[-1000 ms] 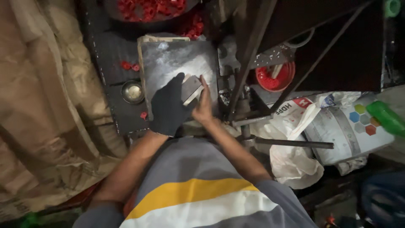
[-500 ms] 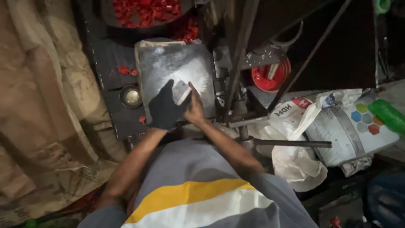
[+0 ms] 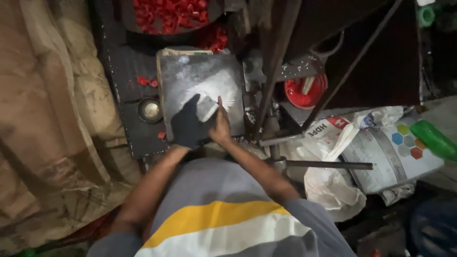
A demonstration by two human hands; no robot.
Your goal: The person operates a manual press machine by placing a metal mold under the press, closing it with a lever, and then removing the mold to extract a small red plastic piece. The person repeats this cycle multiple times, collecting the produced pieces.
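My left hand (image 3: 188,124), in a black glove, grips a small grey block (image 3: 206,106) and presses it onto a dusty grey metal plate (image 3: 190,71). My bare right hand (image 3: 221,124) sits beside it, fingers closed against the block's right side. White powder (image 3: 216,90) is spread over the plate just beyond the block. Both forearms reach forward from my striped grey, yellow and white shirt.
A dark tray of red plastic caps (image 3: 169,13) lies beyond the plate, with loose red caps (image 3: 147,82) and a small round metal cup (image 3: 151,110) at its left. Metal rods (image 3: 276,62) rise at right. A red bowl (image 3: 304,91), white sacks (image 3: 328,185) and brown sacking (image 3: 43,119) surround me.
Both hands with the block have slid a little toward me and to the left across the plate, and the view has shifted slightly.
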